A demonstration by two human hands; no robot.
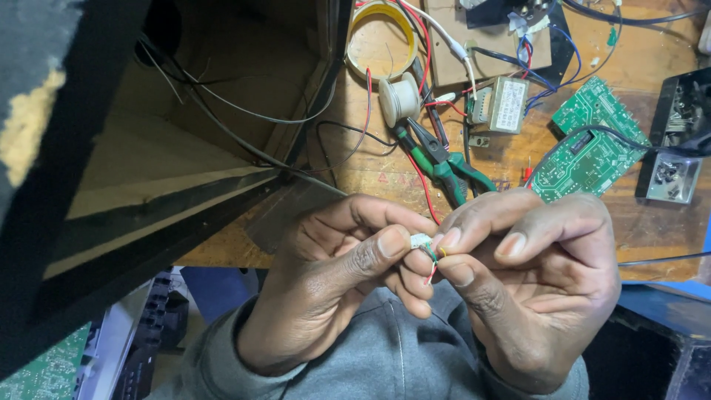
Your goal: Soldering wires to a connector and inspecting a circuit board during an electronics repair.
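My left hand [337,278] pinches a small white connector [421,240] between thumb and fingers, close to my chest. Thin red, green and yellow wires [432,267] hang from the connector. My right hand [529,281] meets it from the right, thumb and forefinger pinched on those wires just beside the connector. Both hands hover in front of the near edge of a wooden workbench [652,222]. My grey sleeves cover both wrists.
Green-handled pliers [444,167], a spool of solder [398,98], a yellow tape ring [381,41], a small transformer [501,104] and a green circuit board [589,144] lie on the bench. A large open dark speaker cabinet [170,133] with loose wires fills the left.
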